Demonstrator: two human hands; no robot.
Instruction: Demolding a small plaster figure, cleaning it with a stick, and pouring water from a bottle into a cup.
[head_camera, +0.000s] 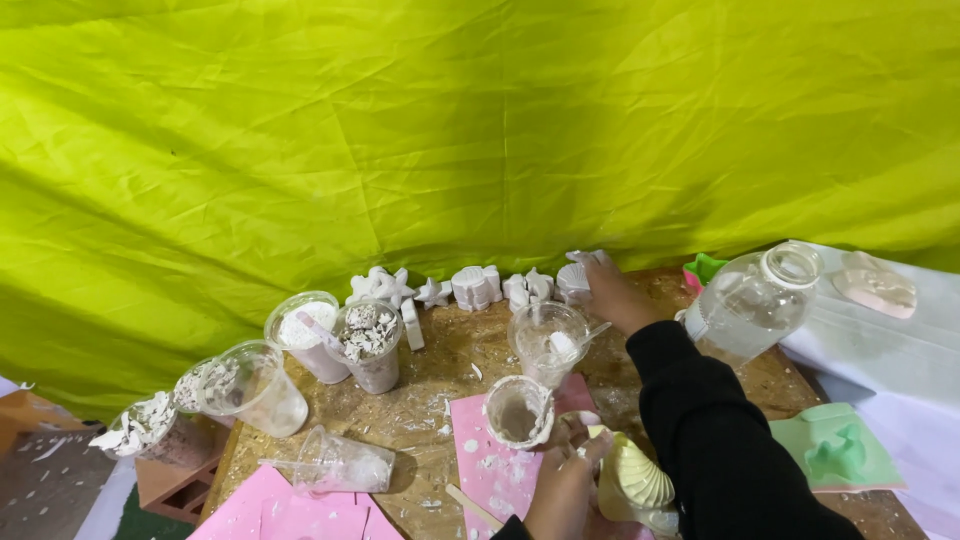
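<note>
Right hand (612, 290) reaches to the row's far end, fingers closed around a white shell cast (574, 281).
Left hand (563, 485) grips a cream shell mould (636, 482) at the near edge, its ribbed fan pointing right.

Lime-green backdrop (400, 120), pink sheet (490, 470), white casts (475, 287), seemingly pale-yellow shell mould (640, 480).

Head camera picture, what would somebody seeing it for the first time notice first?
The bright yellow-green cloth fills the whole backdrop behind the wooden table. Along its foot stands a row of white plaster figures, shells and starfish, and the right hand reaches to the one at the row's right end. Near the bottom edge the left hand rests on a pale yellow shell mould, with clear plastic cups of white fragments clustered at the left.
</note>
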